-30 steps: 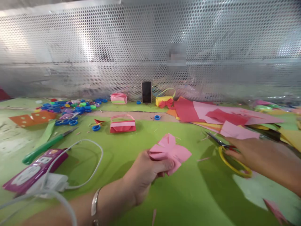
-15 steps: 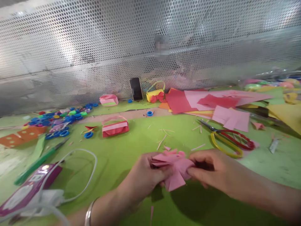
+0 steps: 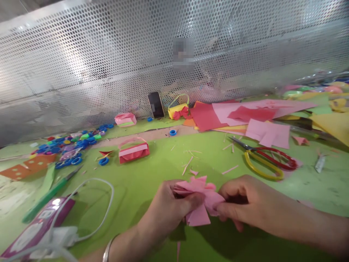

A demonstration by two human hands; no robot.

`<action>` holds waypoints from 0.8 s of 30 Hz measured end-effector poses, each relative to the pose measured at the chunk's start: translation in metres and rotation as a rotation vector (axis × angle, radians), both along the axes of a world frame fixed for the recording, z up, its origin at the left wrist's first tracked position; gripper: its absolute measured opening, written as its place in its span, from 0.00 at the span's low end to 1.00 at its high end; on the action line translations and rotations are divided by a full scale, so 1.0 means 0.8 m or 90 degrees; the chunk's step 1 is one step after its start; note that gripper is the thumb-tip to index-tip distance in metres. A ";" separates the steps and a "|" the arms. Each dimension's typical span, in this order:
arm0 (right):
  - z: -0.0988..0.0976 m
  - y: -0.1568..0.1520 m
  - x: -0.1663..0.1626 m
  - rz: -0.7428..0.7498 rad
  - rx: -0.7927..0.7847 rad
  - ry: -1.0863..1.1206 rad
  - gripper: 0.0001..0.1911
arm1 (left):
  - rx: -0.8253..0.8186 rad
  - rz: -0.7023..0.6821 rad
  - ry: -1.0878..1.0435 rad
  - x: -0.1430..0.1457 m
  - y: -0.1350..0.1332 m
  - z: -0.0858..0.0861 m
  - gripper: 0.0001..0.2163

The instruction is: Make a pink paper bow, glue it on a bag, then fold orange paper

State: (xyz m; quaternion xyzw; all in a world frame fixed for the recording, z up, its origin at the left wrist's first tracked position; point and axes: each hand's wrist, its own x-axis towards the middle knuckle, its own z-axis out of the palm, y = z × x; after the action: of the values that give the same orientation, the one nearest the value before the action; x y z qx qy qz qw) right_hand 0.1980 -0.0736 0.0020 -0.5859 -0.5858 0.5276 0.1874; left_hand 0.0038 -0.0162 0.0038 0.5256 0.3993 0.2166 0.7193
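Two hands meet over the green-topped bench [image 3: 152,174], and between them, lifted just above the surface, sits the pink paper piece [image 3: 209,196], its petal-like flaps fanning out! The left hand [image 3: 174,203] has its grip clamped on the near-left flaps, thumb pressed flat across them. Over on the other side, the right hand [image 3: 242,200] pinches the right-hand petal between thumb and fingers (those fingertips are partly tucked behind, so how they curl is hard to say). Beyond the right hand lie the scissors [image 3: 253,149], blades angled away to the left, with pale pink scraps [image 3: 268,133] just past them. Farther back, left of centre, stands a red paper bag [image 3: 133,152].
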 end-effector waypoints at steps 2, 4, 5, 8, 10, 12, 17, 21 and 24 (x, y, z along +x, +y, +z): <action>0.002 -0.001 0.003 0.003 0.042 -0.005 0.15 | -0.011 0.067 -0.001 0.000 -0.001 0.000 0.16; 0.003 0.000 0.005 -0.014 0.088 0.009 0.15 | -0.026 0.120 -0.011 -0.001 -0.001 0.000 0.15; 0.003 0.000 0.006 -0.027 0.101 0.019 0.17 | -0.034 0.135 -0.019 -0.002 -0.001 0.000 0.15; 0.003 0.002 0.007 -0.054 0.120 0.007 0.21 | -0.043 0.136 -0.041 -0.003 -0.001 0.000 0.15; 0.002 0.002 0.004 -0.051 0.131 -0.014 0.19 | -0.041 0.122 -0.049 -0.003 -0.001 0.000 0.15; -0.001 0.003 0.001 -0.042 0.140 -0.032 0.18 | -0.038 0.106 -0.047 -0.003 -0.001 0.000 0.15; -0.005 0.003 -0.006 -0.054 0.183 -0.078 0.16 | -0.032 0.096 -0.066 -0.006 -0.002 -0.002 0.16; 0.000 0.003 -0.007 -0.052 0.176 -0.084 0.15 | -0.002 0.077 -0.029 -0.007 -0.001 -0.006 0.15; 0.005 0.003 -0.007 -0.048 0.149 -0.058 0.14 | 0.023 0.051 -0.018 -0.006 0.001 -0.008 0.15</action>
State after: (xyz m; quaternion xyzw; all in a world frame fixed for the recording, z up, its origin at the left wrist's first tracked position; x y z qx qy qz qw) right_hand 0.1927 -0.0710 0.0056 -0.6049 -0.6289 0.4210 0.2476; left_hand -0.0013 -0.0154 -0.0029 0.5186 0.4059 0.2599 0.7062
